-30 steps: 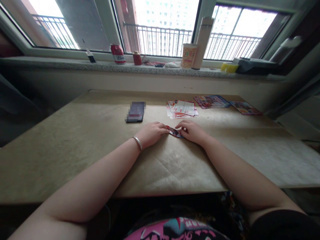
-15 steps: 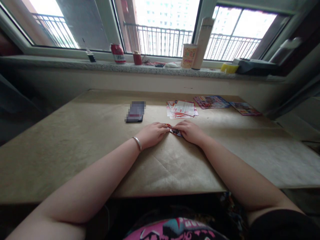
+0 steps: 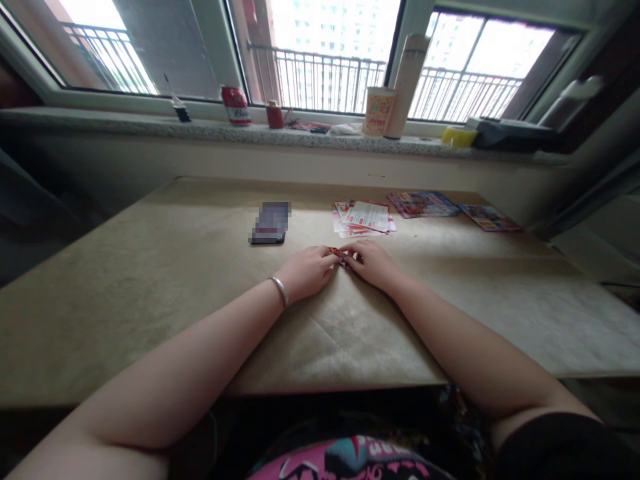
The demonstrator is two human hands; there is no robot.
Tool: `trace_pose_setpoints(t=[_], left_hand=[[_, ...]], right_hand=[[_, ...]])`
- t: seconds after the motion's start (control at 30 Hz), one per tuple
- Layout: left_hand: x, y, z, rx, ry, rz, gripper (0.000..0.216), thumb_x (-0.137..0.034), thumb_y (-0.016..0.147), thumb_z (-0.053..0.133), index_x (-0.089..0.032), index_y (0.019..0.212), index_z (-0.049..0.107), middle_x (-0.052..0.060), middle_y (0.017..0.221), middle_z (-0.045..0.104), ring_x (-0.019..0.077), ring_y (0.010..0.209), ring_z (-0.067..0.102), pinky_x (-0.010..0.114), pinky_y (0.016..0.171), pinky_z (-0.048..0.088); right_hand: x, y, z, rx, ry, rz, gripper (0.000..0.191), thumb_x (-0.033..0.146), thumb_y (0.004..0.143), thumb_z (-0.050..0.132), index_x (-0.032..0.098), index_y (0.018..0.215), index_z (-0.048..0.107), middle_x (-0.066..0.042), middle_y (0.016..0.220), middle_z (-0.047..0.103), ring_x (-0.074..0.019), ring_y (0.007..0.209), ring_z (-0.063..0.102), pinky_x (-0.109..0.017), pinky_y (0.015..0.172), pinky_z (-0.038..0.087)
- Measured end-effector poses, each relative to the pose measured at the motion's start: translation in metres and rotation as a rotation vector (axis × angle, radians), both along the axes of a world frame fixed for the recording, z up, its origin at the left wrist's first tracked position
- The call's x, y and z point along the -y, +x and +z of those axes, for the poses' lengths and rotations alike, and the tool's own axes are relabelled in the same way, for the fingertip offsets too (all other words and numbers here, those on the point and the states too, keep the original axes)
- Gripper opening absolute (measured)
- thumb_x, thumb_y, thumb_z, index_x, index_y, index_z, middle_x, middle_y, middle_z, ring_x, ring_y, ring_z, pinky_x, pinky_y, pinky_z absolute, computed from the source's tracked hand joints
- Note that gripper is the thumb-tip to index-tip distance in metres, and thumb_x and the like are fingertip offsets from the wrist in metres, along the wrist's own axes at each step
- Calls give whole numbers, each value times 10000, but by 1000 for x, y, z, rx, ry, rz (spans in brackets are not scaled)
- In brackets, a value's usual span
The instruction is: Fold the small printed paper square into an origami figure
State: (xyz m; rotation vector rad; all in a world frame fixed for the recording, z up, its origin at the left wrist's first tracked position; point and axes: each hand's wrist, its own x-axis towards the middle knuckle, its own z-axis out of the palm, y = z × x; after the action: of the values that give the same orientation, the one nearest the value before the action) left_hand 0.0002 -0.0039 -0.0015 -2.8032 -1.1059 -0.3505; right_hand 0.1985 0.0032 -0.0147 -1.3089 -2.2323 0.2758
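A narrow strip of folded, colourfully printed paper lies low at the middle of the table, mostly covered by fingers. My left hand has its fingers closed on the paper's left end; a silver bangle is on that wrist. From the other side, my right hand pinches the right end between thumb and bent fingers. The fingertips of both hands are close together. Just beyond them lies a loose pile of red and white printed sheets.
A dark, phone-like flat object, blurred out, lies left of the sheets. Glossy printed papers and another stack are at the back right. A can, a paper cup and a tall bottle stand on the windowsill.
My right hand has shifted slightly left, its fingers more bent, and less of the paper shows. My left hand has turned a little and moved slightly right.
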Motion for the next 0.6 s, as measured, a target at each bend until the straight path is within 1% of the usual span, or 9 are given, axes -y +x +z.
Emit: trace_pose_setpoints(t=[0.07, 0.17, 0.3, 0.43, 0.6], left_hand=[[3, 2, 2, -10, 8, 1, 311, -239, 886, 428, -185, 1147, 588, 97, 1069, 615, 211, 971, 597, 339, 855, 500], [6, 2, 4, -13, -1, -17, 352, -250, 887, 425, -177, 1206, 553, 100, 1087, 609, 216, 966, 595, 342, 847, 503], [4, 0, 1, 28, -16, -78, 387, -260, 900, 420, -203, 1269, 522, 93, 1139, 594, 205, 1017, 579, 336, 879, 492], [1, 0, -2, 37, -15, -96, 382, -257, 902, 422, -208, 1264, 537, 98, 1145, 585, 195, 1010, 580, 327, 882, 490], [1, 0, -3, 34, -14, -89, 379, -271, 909, 416, -210, 1262, 543, 104, 1141, 587, 201, 1004, 586, 335, 875, 496]], right_hand=[[1, -4, 0, -7, -10, -17, 227, 276, 873, 538, 206, 1036, 679, -45, 913, 692, -155, 828, 581, -269, 759, 421], [1, -6, -2, -4, -26, -48, 232, 285, 871, 540, 207, 1046, 670, -31, 841, 690, -153, 784, 570, -264, 729, 413], [-3, -1, -5, 22, 20, -100, 194, 263, 841, 576, 208, 997, 679, -36, 840, 682, -173, 837, 559, -282, 771, 407], [-8, 5, -7, 66, 49, -57, 154, 241, 838, 577, 215, 920, 705, -49, 880, 669, -178, 880, 558, -296, 820, 409], [-9, 8, -5, 114, 64, -7, 177, 270, 860, 557, 197, 908, 710, -68, 885, 658, -182, 887, 560, -305, 827, 418]])
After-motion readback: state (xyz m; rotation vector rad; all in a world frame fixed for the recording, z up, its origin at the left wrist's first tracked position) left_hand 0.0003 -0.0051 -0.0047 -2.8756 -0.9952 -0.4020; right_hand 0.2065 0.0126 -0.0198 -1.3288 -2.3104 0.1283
